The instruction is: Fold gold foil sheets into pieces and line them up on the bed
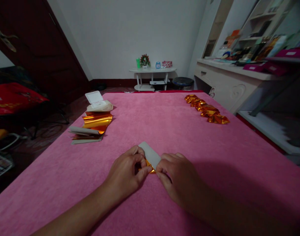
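Close in front of me, a small sheet of paper (150,154), grey on its upper face and shiny gold where it is folded, lies slantwise on the pink cloth. My left hand (127,167) pinches its near left part, with thumb and fingers closed around the gold fold. At the right corner my right hand (177,175) grips the paper between thumb and curled fingers. Both hands cover much of the sheet, so the full shape of the fold is hidden.
Gold and grey sheets (97,122) are stacked at the left edge of the pink-covered table (145,114), below an open white container (97,101). Several folded gold foil pieces (206,109) line the right side. A white dresser (228,75) stands beyond the right edge.
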`<state>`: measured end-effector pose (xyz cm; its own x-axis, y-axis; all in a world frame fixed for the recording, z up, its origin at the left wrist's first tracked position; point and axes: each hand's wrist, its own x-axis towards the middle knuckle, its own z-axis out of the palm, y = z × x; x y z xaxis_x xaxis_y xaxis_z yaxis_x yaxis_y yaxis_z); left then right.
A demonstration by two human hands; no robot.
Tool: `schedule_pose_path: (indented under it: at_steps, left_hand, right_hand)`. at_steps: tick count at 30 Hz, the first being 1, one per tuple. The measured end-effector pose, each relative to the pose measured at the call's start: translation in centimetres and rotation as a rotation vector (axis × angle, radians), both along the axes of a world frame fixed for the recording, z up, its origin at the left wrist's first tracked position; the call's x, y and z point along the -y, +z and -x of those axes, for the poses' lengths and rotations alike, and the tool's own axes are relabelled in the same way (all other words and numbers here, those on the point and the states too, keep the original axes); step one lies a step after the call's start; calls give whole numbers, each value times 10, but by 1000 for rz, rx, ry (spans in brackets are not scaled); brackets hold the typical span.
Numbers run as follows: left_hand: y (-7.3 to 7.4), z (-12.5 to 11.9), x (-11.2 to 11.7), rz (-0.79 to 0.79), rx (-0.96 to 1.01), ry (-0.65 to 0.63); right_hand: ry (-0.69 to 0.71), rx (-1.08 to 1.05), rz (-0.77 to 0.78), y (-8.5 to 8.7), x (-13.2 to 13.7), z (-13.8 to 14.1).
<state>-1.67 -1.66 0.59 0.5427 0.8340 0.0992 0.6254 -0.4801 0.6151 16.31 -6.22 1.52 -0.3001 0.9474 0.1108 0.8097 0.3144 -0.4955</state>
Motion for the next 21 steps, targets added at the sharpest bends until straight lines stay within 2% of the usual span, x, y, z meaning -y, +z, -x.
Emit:
schedule_pose_path:
  at_steps: [6,14,21]
  left_hand:
    - [-2,0,0,19,16,-1]
    - [-4,0,-1,39,25,-1]
    - [-3,0,-1,36,27,-8]
  right_hand:
    - [14,-77,15,-1,1,-4]
    - [-92,-215,13,-8,-1,-8]
    - [-17,-136,-26,-7,-2,-8]
